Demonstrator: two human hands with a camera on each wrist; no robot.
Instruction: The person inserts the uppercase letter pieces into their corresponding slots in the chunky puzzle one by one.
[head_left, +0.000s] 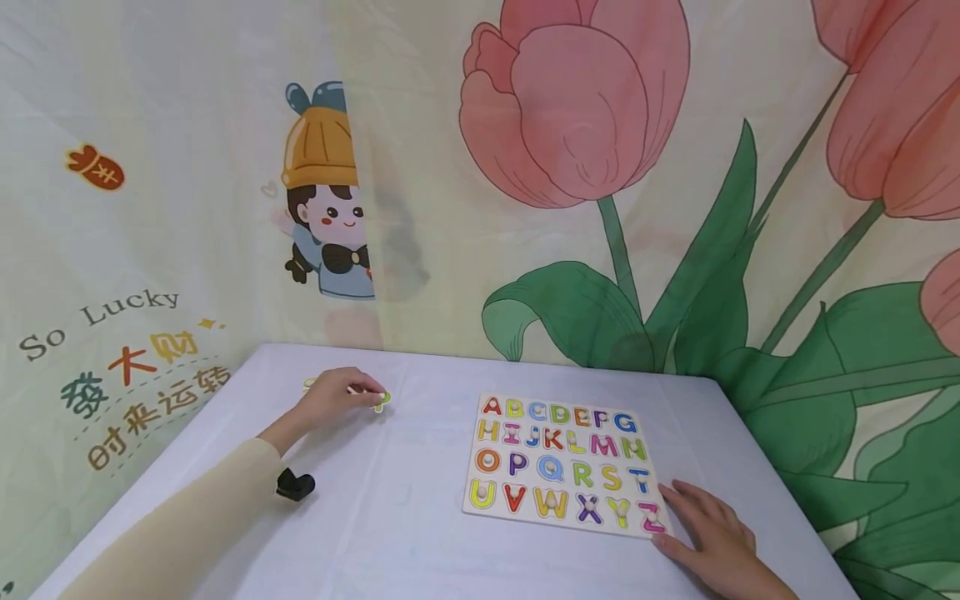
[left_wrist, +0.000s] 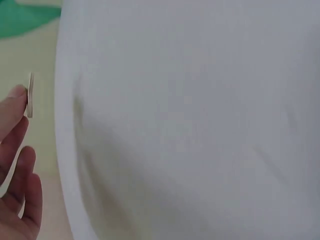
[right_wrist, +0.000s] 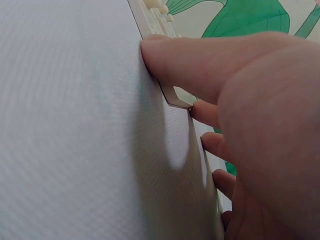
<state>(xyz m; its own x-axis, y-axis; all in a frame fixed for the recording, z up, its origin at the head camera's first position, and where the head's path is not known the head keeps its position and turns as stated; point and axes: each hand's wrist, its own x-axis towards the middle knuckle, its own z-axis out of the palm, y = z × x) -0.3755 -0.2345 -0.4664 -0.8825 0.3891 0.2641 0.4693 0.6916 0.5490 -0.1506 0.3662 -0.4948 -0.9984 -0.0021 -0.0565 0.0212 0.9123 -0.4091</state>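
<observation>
My left hand point(head_left: 333, 398) is above the far left of the table and pinches a small flat puzzle piece point(head_left: 382, 402), yellow-green with a white border. In the left wrist view the piece point(left_wrist: 30, 95) shows edge-on, a thin pale strip at the thumb and fingertips. The alphabet puzzle board point(head_left: 555, 521) lies to the right, with rows of coloured letters and small knobs. At its near right corner rests my right hand point(head_left: 712, 537), the thumb against the near edge and the fingers stretched along the right side. In the right wrist view, the thumb point(right_wrist: 195, 60) touches the board's edge.
Another yellow piece point(head_left: 310, 383) shows partly behind my left hand. A black object point(head_left: 295, 485) lies below the left forearm. The white-covered table point(head_left: 397, 500) meets a patterned curtain point(head_left: 420, 250) at the back.
</observation>
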